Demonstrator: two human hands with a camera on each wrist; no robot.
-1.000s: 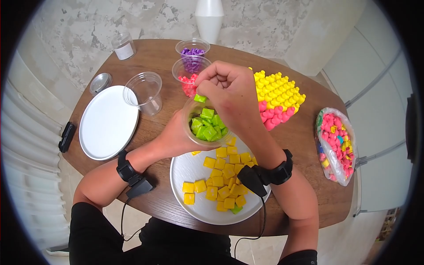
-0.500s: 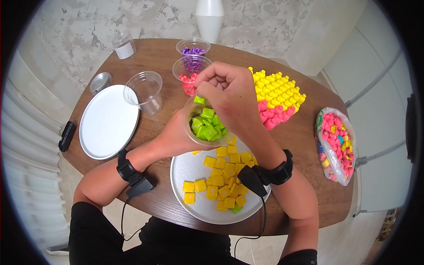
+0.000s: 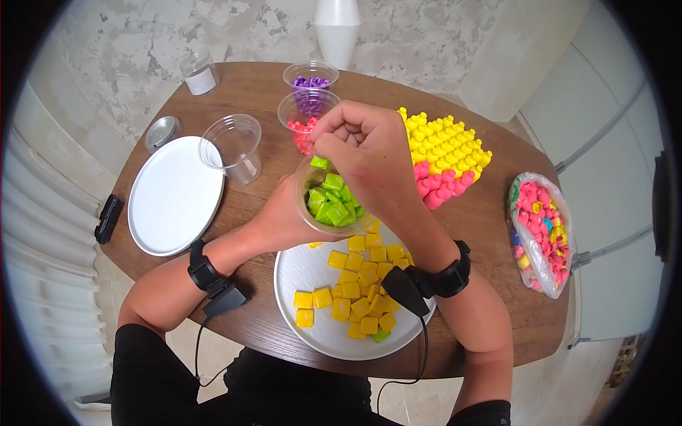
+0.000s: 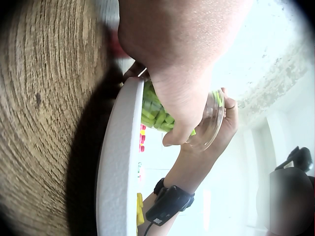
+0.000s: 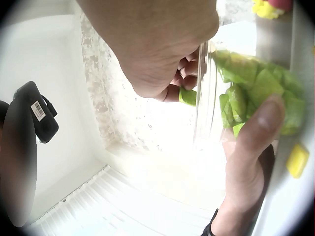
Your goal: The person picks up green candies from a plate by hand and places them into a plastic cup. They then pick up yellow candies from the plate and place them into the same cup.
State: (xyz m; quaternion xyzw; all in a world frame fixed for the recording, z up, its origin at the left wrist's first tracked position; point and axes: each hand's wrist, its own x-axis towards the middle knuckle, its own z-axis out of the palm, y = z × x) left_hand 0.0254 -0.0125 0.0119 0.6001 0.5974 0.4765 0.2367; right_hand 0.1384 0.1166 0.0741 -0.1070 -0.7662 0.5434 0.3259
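Observation:
The left hand (image 3: 283, 216) grips a clear plastic cup (image 5: 209, 98) of green wrapped squares (image 3: 334, 201), its thumb along the cup wall in the right wrist view. Over the cup's rim, the right hand (image 3: 369, 153) pinches one green square (image 5: 187, 96) between thumb and fingers. Below the cup, a round white tray (image 3: 305, 342) holds many yellow squares (image 3: 341, 308) and a green one (image 3: 381, 335) near its lower edge. In the left wrist view the left hand (image 4: 179, 93) covers part of the cup, close to the tray's rim (image 4: 118, 162).
Behind the hands stand cups of red pieces (image 3: 302, 135) and purple pieces (image 3: 310, 92). An empty cup (image 3: 238, 145), a white plate (image 3: 175, 197), a lid (image 3: 163, 133) and a jar (image 3: 199, 74) are at left. Yellow and pink bottle shapes (image 3: 447, 148) and a filled bag (image 3: 541, 234) are at right.
The right hand and its pinched green square have shifted very slightly left over the cup. The left hand keeps its grip in place.

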